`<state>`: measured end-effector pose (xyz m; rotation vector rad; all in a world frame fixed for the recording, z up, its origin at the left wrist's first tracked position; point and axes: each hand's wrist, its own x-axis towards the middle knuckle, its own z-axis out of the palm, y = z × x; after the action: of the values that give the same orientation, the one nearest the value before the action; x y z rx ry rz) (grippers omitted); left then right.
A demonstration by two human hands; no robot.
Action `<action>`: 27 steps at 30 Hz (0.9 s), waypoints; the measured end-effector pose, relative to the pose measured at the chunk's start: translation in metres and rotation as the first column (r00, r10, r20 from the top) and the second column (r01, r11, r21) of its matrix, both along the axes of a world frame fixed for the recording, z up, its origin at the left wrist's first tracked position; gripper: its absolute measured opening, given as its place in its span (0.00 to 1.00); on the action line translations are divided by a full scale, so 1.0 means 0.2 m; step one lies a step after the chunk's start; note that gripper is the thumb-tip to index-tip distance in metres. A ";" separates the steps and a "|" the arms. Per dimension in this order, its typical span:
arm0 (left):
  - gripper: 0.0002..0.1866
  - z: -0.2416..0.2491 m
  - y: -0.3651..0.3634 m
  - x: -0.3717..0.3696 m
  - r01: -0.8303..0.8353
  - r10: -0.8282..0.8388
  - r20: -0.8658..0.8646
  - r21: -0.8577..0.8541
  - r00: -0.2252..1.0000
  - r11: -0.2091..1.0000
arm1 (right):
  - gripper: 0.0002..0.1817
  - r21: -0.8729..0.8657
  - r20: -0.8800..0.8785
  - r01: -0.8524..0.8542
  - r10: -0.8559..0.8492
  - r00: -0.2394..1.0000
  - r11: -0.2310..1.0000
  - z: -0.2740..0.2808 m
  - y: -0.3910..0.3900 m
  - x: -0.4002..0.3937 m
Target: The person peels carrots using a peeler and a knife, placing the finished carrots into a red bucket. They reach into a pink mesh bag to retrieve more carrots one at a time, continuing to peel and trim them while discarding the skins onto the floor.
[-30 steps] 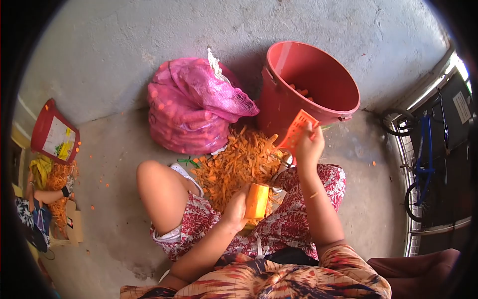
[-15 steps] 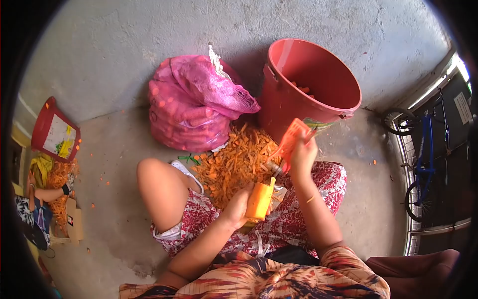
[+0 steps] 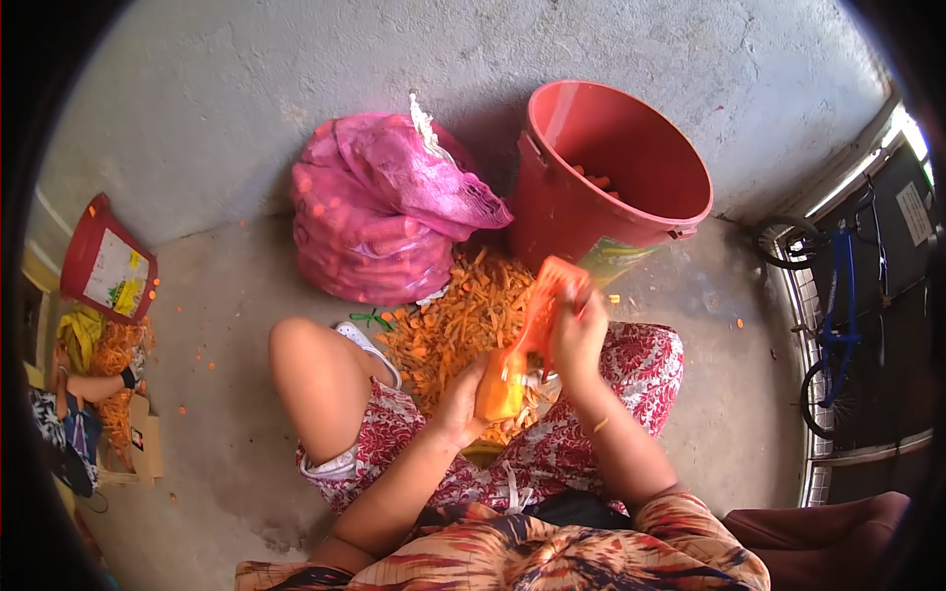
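Bare concrete floor [image 3: 227, 118] spreads wide and open beyond the hands. Far left of them, a red tray [image 3: 106, 268] lies by another person's arm [image 3: 94, 386]; no writing is readable. A pink mesh sack [image 3: 379, 212] sits ahead-left, touching the peel pile [image 3: 458, 320]. The left hand [image 3: 458, 404] grips a carrot [image 3: 501, 386]. The right hand [image 3: 576, 330] clasps an orange peeler [image 3: 547, 295] against it. A red bucket [image 3: 616, 163] stands just beyond.

Round red plastic bucket [image 3: 631, 148]; pink mesh sack [image 3: 384, 212]; orange carrot peelings [image 3: 458, 315]; red-and-white floral fabric skirt [image 3: 552, 443]; grey concrete floor [image 3: 246, 98].
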<state>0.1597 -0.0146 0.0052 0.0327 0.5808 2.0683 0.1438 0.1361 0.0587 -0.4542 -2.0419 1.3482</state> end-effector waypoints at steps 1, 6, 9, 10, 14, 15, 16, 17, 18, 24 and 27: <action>0.24 0.00 -0.01 0.01 0.015 -0.015 -0.014 0.007 1.000 1.000 | 0.11 -0.082 -0.009 0.067 -0.068 0.998 0.994 -0.02 0.08 -0.05; 0.20 0.14 0.00 0.05 -0.101 0.070 -0.201 -0.148 0.977 0.984 | 0.09 -0.361 -0.057 0.071 -0.099 0.994 0.930 -0.02 0.23 -0.09; 0.23 0.09 -0.03 -0.02 -0.095 -0.062 -0.415 -0.348 0.908 0.933 | 0.09 -0.391 0.111 0.035 0.009 0.994 0.920 -0.01 0.21 -0.02; 0.24 0.08 -0.03 -0.05 -0.195 -0.093 -0.570 -0.423 0.816 0.885 | 0.10 -0.373 0.163 -0.016 0.082 0.983 0.928 -0.01 0.21 0.01; 0.24 0.14 -0.08 -0.13 -0.604 -0.346 -0.877 -0.481 0.334 0.636 | 0.12 -0.266 0.213 -0.113 0.172 0.962 0.957 -0.20 0.25 0.04; 0.24 0.15 -0.09 -0.15 -0.669 -0.375 -0.895 -0.434 0.243 0.603 | 0.12 -0.250 0.242 -0.125 0.187 0.952 0.960 -0.23 0.25 0.05; 0.24 0.16 -0.09 -0.16 -0.729 -0.405 -0.902 -0.378 0.151 0.571 | 0.12 -0.310 0.207 -0.108 0.178 0.962 0.945 -0.24 0.24 0.06; 0.25 0.15 -0.09 -0.18 -0.736 -0.418 -0.898 -0.373 0.135 0.565 | 0.12 -0.368 0.173 -0.094 0.167 0.971 0.925 -0.26 0.21 0.06; 0.25 0.15 -0.09 -0.20 -0.715 -0.423 -0.889 -0.410 0.175 0.567 | 0.12 -0.425 0.140 -0.081 0.154 0.978 0.902 -0.26 0.19 0.05; 0.25 0.03 -0.06 -0.17 -0.652 -0.434 -0.851 -0.511 0.294 0.560 | 0.12 -0.561 0.091 -0.083 0.161 0.983 0.823 -0.24 0.10 -0.01; 0.26 -0.01 -0.06 -0.15 -0.641 -0.411 -0.830 -0.554 0.377 0.531 | 0.11 -0.400 0.226 -0.103 0.207 0.952 0.911 -0.25 0.11 0.00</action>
<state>0.1287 -0.0270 0.0042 0.6655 2.4116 1.4396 0.1446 0.1573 0.0091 -0.6845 -2.0570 1.8903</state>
